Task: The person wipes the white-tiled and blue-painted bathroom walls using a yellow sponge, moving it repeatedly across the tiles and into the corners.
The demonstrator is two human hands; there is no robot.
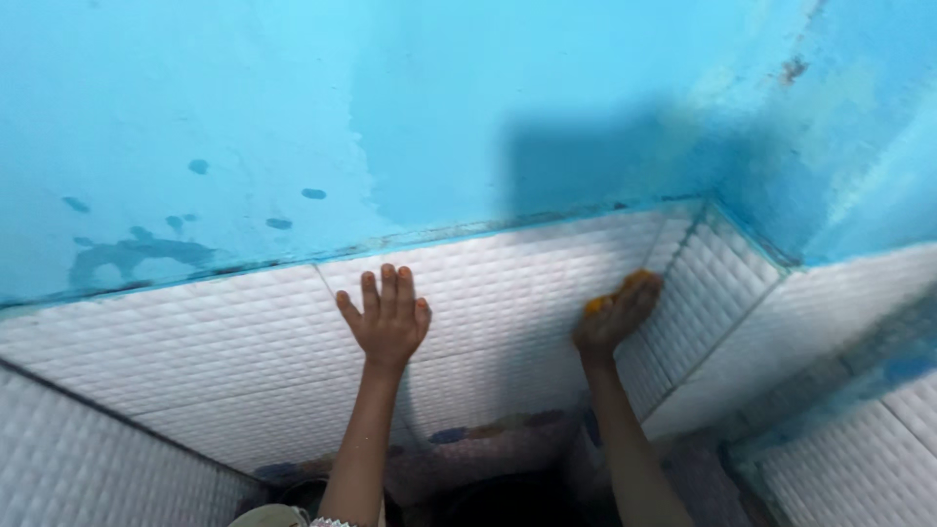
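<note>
Head view is showing, largest first, a glossy turquoise painted wall [293, 98] filling the upper half of the frame, marked with darker wet patches at the left and a dark shadow near the upper centre. Below it a band of white, quilted-texture ceramic wall tiles [195, 351] is running across the middle and bending round a corner at the right of the frame, where the grout line between paint and tile is slanting up to the right. Both bare arms are reaching up from the bottom centre. The left hand [387, 318] is lying released, flat and with fingers spread, pressing on the tiles just below the painted edge. The right hand [615, 314], to its right and nearer the corner, is grasping a small orange scrubbing pad [625, 290], cupping it against the tiles; only the pad's upper edge is showing above the fingers. So the pad is sitting right of centre, in the right hand, well apart from the left hand, its long side lying roughly along the tile row.
</note>
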